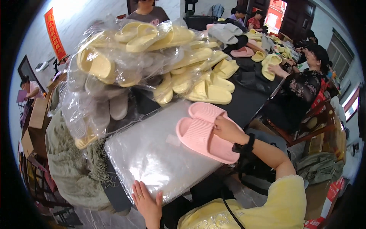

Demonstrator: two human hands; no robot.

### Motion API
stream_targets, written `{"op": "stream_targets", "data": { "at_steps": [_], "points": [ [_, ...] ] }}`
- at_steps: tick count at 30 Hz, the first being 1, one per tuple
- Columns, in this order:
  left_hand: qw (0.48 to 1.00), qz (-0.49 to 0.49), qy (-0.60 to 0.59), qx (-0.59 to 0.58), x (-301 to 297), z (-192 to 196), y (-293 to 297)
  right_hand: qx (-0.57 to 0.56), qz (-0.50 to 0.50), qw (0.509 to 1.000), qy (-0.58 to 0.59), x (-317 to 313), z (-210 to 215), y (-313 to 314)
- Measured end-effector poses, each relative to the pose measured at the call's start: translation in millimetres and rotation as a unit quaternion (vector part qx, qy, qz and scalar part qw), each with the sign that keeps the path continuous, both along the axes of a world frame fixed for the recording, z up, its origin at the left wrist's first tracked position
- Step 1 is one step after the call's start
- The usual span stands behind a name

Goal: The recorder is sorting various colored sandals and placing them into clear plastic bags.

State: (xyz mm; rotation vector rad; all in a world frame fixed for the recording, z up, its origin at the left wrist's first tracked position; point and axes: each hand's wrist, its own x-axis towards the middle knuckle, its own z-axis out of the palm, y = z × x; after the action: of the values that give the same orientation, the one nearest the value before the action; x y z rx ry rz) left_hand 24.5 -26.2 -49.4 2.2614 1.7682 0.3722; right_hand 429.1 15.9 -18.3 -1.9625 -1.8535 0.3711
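A pair of pink slippers (194, 133) with ribbed straps lies side by side, one overlapping the other, at the right part of a stack of clear plastic bags (148, 143). My right hand (230, 131) grips them at the strap of the nearer slipper; the fingertips are partly hidden by it. On the near left corner of the bag stack, my left hand (148, 201) rests with fingers stretched out, holding nothing. Beyond the stack rises a heap of bagged yellow slippers (217, 93), with bagged grey slippers (118, 107) at its left.
The black-covered table (253, 103) runs away to the far right, carrying more slippers. A co-worker (305, 86) on the right handles yellow slippers (271, 63). A green cloth sack (65, 164) hangs at the left. Another person (148, 13) is behind the heap.
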Motion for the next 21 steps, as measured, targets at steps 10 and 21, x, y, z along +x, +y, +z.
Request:
{"op": "stream_targets", "data": {
  "at_steps": [10, 21],
  "points": [
    [0.994, -0.046, 0.071, 0.07, 5, 12, 2, 0.314, -0.231, 0.906, -0.164, 248, 107, 22],
    [0.999, -0.006, 0.044, 0.022, -1, 5, 5, -0.043, 0.196, 0.885, 0.42, -57, 54, 61]
  ]
}}
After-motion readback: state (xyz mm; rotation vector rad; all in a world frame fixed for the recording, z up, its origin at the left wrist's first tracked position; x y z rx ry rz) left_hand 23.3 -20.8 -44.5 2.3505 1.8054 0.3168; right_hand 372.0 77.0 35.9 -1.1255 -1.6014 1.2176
